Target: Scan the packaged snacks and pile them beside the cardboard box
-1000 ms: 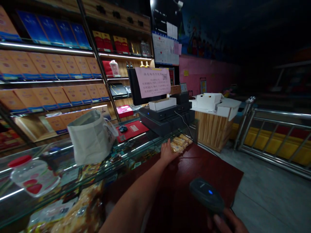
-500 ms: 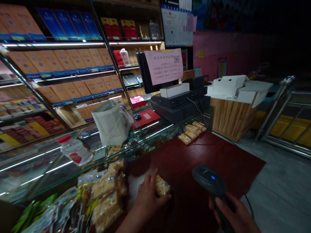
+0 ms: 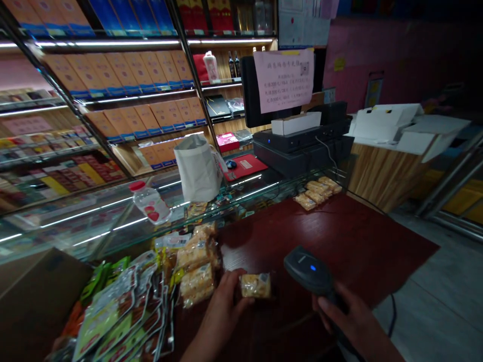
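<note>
A person's left hand [image 3: 221, 311] closes its grip on the end of a small clear snack packet [image 3: 255, 285], holding it over a dark red mat [image 3: 324, 236] on the shop surface. The right hand [image 3: 349, 317] has a firm grip around the handle of a black barcode scanner [image 3: 307, 269], its blue light glowing and its head angled toward the packet, just beside it. Next to the left hand lies a heap of similar packets [image 3: 196, 264], with foil snack bags [image 3: 113, 306] spread to its left and a cardboard box [image 3: 33, 296] in the lower left corner. A cluster of packets [image 3: 315, 192] sits at the far end of the mat. On the glass display counter [image 3: 94, 221] are a white paper bag [image 3: 198, 168] and a red-capped plastic bottle [image 3: 150, 203] on its side. Behind them are a red pad [image 3: 245, 167] with a computer mouse [image 3: 231, 164], a black cash register [image 3: 302, 146] carrying a white box [image 3: 296, 123], and a pink notice [image 3: 284, 80] taped to a monitor [image 3: 251, 85], near shelves of boxed goods [image 3: 124, 65]
</note>
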The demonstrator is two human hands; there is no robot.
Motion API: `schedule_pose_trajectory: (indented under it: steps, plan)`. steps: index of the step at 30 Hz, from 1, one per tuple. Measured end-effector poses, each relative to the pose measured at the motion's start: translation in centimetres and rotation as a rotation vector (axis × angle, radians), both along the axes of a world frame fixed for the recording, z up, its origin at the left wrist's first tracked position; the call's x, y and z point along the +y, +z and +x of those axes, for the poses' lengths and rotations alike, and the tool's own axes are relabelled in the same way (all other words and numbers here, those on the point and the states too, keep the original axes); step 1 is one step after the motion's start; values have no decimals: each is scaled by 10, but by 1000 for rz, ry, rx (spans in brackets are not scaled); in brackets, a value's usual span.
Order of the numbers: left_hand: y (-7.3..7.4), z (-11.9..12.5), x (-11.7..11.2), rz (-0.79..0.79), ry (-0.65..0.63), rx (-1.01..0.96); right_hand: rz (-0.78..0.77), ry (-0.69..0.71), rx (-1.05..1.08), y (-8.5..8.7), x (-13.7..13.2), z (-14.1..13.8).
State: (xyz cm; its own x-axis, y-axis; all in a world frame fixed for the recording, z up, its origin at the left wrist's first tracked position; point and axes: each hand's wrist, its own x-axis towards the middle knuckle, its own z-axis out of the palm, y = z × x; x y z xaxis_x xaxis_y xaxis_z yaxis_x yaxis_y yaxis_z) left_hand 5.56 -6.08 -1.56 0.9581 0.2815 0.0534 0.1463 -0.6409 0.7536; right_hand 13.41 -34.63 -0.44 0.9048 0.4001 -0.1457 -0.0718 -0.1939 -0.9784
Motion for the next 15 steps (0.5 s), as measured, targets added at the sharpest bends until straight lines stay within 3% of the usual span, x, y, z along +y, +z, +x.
schedule_pose_trajectory:
  steps: [8, 11, 15]
  plan:
    - [5, 10, -9, -671, 97, 3, 32, 108, 28, -9, 7, -2]
    - [4, 9, -9, -721, 128, -63, 46, 126, 36, -8, 11, -3]
    - [4, 3, -5, -670, 168, -167, 62, 143, 54, -4, 17, -6]
